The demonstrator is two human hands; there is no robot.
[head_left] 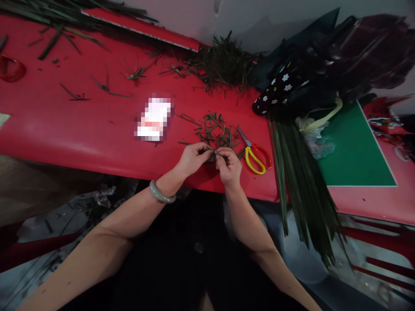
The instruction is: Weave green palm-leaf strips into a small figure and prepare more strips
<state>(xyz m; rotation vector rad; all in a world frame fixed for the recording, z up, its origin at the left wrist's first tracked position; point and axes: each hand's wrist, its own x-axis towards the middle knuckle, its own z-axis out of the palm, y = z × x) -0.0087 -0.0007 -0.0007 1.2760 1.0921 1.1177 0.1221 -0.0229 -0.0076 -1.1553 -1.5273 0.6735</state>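
Observation:
My left hand and my right hand meet at the front edge of the red table, fingers pinched together on a thin green leaf strip. A grey bangle circles my left wrist. Just beyond my fingers lies a small heap of cut green leaf pieces. Scissors with red and yellow handles rest flat on the table right of my right hand.
A bundle of long green leaves hangs over the table edge at the right, beside a green mat. A larger pile of leaf scraps sits at the back. Dark flowered fabric lies behind the bundle.

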